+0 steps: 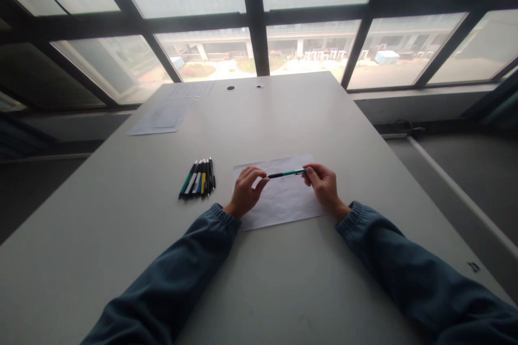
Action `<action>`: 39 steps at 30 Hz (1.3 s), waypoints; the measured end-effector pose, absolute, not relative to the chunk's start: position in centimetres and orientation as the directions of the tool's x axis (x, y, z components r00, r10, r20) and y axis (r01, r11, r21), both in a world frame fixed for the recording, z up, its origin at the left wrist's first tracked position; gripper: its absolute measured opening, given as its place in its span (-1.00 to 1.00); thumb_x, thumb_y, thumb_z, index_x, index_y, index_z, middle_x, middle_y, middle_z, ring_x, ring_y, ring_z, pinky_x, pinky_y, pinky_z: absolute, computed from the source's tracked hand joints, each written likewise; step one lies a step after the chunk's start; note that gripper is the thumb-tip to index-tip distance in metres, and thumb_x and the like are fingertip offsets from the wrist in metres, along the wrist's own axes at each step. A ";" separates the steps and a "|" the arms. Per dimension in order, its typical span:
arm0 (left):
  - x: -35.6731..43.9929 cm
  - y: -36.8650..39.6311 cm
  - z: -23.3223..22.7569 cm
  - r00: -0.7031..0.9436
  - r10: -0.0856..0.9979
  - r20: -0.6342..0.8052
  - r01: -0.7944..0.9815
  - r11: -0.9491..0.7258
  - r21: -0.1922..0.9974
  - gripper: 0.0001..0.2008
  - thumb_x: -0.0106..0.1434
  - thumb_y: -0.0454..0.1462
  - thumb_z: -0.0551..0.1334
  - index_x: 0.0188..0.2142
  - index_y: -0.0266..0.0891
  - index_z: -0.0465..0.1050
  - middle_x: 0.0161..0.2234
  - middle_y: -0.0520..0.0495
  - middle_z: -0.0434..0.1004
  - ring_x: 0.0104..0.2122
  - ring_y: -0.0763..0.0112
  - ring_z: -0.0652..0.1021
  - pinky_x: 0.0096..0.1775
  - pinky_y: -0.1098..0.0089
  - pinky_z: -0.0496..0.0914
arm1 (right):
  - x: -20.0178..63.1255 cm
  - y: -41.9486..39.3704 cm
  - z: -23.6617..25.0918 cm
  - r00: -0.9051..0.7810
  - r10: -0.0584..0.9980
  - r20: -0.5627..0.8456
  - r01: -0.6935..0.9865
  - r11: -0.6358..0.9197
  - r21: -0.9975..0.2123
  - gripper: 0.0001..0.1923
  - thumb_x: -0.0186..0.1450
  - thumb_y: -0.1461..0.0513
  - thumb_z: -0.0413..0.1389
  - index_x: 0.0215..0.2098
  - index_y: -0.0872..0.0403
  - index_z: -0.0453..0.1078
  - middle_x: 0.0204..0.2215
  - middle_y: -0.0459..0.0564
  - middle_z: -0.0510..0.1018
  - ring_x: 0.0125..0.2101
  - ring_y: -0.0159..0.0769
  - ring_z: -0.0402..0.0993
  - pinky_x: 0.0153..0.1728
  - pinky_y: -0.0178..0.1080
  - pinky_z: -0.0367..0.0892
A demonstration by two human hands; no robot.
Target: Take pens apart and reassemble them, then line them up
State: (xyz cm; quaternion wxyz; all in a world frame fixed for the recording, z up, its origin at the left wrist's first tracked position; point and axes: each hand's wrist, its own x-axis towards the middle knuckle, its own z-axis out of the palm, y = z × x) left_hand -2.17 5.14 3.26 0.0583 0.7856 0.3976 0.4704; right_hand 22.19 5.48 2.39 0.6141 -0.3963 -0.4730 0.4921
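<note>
Observed at centre frame: a green pen (286,174) held level above a sheet of paper (279,202), its length running left to right across the frame. The left hand (246,192) has its fingers (259,177) closed on the pen's dark end; the right hand (322,184) has its fingers (309,172) closed on the green end. Both grips are pinches at the fingertips, with the barrel bare between them. Whether the dark end is a cap or a tip cannot be told at this size.

The paper lies flat on the grey worktop (283,280), slightly skewed, and carries faint marks that are too small to read. Both hands are over it, and the wrists appear to rest at or near its lower edge. Dark blue sleeves cover both forearms to the cuffs.

Left of centre, well apart from the left hand, a row of pens (198,179) lies side by side on the worktop, touching one another, with green, blue, yellow and black barrels.

Upper left of the worktop: a loose stack of sheets (168,116) near the far edge. Two small dark round holes (230,88) sit at the far edge, centre. Beyond that, dark-framed windows (259,16) fill the top of the frame.
</note>
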 end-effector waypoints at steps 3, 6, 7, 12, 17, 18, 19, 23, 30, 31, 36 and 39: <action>-2.2 5.2 3.3 0.242 0.687 0.685 0.582 -0.668 0.464 -0.83 0.39 -0.20 0.18 -0.33 -0.21 0.41 -0.39 -0.05 0.47 -0.32 0.34 0.48 -0.21 0.30 0.40 | 22.2 5.5 2.3 0.026 0.983 0.180 -0.227 0.181 -0.957 -0.70 0.26 0.03 0.25 -0.24 0.11 0.51 -0.51 -0.06 0.53 -0.57 -0.42 0.34 -0.56 -0.31 0.26; -2.2 5.1 3.5 0.241 0.694 0.678 0.583 -0.662 0.471 -0.78 0.40 -0.18 0.16 -0.37 -0.21 0.39 -0.42 -0.03 0.44 -0.36 0.35 0.46 -0.24 0.32 0.38 | 22.2 5.4 2.2 -0.004 0.985 0.170 -0.232 0.165 -0.959 -0.69 0.27 0.03 0.23 -0.23 0.11 0.50 -0.51 -0.06 0.53 -0.57 -0.41 0.35 -0.55 -0.31 0.28; -2.2 5.1 3.5 0.243 0.692 0.680 0.581 -0.665 0.469 -0.78 0.40 -0.19 0.16 -0.38 -0.21 0.39 -0.43 -0.03 0.43 -0.36 0.36 0.45 -0.25 0.32 0.37 | 22.2 5.4 2.2 -0.012 0.985 0.169 -0.235 0.162 -0.958 -0.69 0.28 0.03 0.22 -0.22 0.11 0.51 -0.51 -0.06 0.53 -0.56 -0.41 0.35 -0.54 -0.31 0.28; -2.1 5.1 3.7 0.259 0.697 0.668 0.571 -0.669 0.476 -0.73 0.42 -0.17 0.13 -0.41 -0.21 0.37 -0.45 -0.03 0.41 -0.38 0.36 0.43 -0.26 0.32 0.35 | 22.1 5.2 2.7 -0.050 0.981 0.188 -0.215 0.173 -0.961 -0.69 0.27 0.03 0.23 -0.22 0.12 0.53 -0.52 -0.05 0.54 -0.56 -0.41 0.36 -0.53 -0.30 0.29; -2.3 5.2 3.2 0.290 0.718 0.633 0.548 -0.667 0.505 -0.53 0.46 -0.06 0.03 -0.54 -0.20 0.33 -0.56 -0.02 0.41 -0.46 0.37 0.43 -0.26 0.28 0.35 | 22.0 4.9 3.4 -0.036 0.980 0.195 -0.154 0.187 -0.970 -0.70 0.23 0.03 0.27 -0.27 0.10 0.53 -0.54 -0.05 0.55 -0.57 -0.40 0.37 -0.54 -0.29 0.31; -2.3 5.2 3.2 0.297 0.724 0.623 0.532 -0.667 0.521 -0.51 0.46 -0.06 0.01 -0.55 -0.21 0.35 -0.56 -0.02 0.43 -0.47 0.37 0.45 -0.24 0.27 0.35 | 22.0 4.9 3.5 -0.035 0.980 0.195 -0.150 0.187 -0.971 -0.70 0.23 0.03 0.27 -0.27 0.11 0.53 -0.54 -0.05 0.55 -0.57 -0.39 0.37 -0.54 -0.29 0.31; -2.4 5.2 3.1 0.298 0.729 0.616 0.514 -0.666 0.540 -0.50 0.47 -0.05 0.00 -0.54 -0.21 0.38 -0.55 -0.03 0.46 -0.45 0.37 0.47 -0.23 0.27 0.36 | 22.1 4.9 3.5 -0.033 0.980 0.195 -0.148 0.188 -0.971 -0.70 0.23 0.03 0.27 -0.28 0.11 0.53 -0.54 -0.05 0.55 -0.57 -0.39 0.37 -0.54 -0.29 0.31; -2.4 5.2 3.3 0.269 0.735 0.622 0.457 -0.666 0.589 -0.55 0.45 0.01 0.00 -0.12 -0.23 0.53 -0.26 -0.15 0.61 -0.21 0.28 0.56 -0.13 0.22 0.42 | 22.2 5.0 3.3 -0.024 0.982 0.186 -0.163 0.180 -0.970 -0.71 0.23 0.04 0.27 -0.28 0.11 0.53 -0.55 -0.07 0.54 -0.57 -0.40 0.36 -0.55 -0.30 0.28; -2.2 5.1 3.3 0.174 0.672 0.720 0.553 -0.672 0.493 -0.69 0.25 -0.14 0.36 -0.07 -0.19 0.46 -0.16 -0.15 0.54 -0.14 0.26 0.54 -0.12 0.22 0.49 | 22.2 5.3 2.9 0.032 0.983 0.181 -0.170 0.184 -0.968 -0.71 0.24 0.04 0.25 -0.27 0.11 0.54 -0.56 -0.07 0.52 -0.57 -0.41 0.33 -0.56 -0.31 0.26; -2.2 5.1 3.4 0.177 0.669 0.722 0.550 -0.675 0.491 -0.73 0.26 -0.17 0.35 -0.09 -0.19 0.46 -0.18 -0.14 0.54 -0.16 0.27 0.54 -0.13 0.23 0.49 | 22.2 5.3 2.9 0.033 0.983 0.180 -0.167 0.183 -0.969 -0.70 0.24 0.03 0.25 -0.27 0.11 0.54 -0.56 -0.07 0.52 -0.57 -0.41 0.34 -0.56 -0.31 0.27; -2.0 5.1 3.6 0.196 0.656 0.729 0.508 -0.704 0.497 -0.91 0.32 -0.28 0.29 -0.19 -0.20 0.45 -0.28 -0.07 0.53 -0.24 0.34 0.54 -0.16 0.27 0.47 | 22.2 5.3 2.8 0.029 0.984 0.174 -0.168 0.177 -0.970 -0.70 0.23 0.03 0.26 -0.27 0.11 0.54 -0.55 -0.06 0.53 -0.58 -0.41 0.34 -0.57 -0.31 0.27; -1.9 5.1 3.6 0.197 0.677 0.709 0.507 -0.689 0.517 -0.93 0.34 -0.26 0.26 -0.21 -0.20 0.45 -0.30 -0.07 0.52 -0.25 0.34 0.52 -0.18 0.28 0.46 | 22.3 5.2 2.9 0.026 0.985 0.172 -0.168 0.174 -0.970 -0.71 0.23 0.04 0.26 -0.27 0.11 0.54 -0.55 -0.06 0.54 -0.58 -0.41 0.34 -0.56 -0.31 0.26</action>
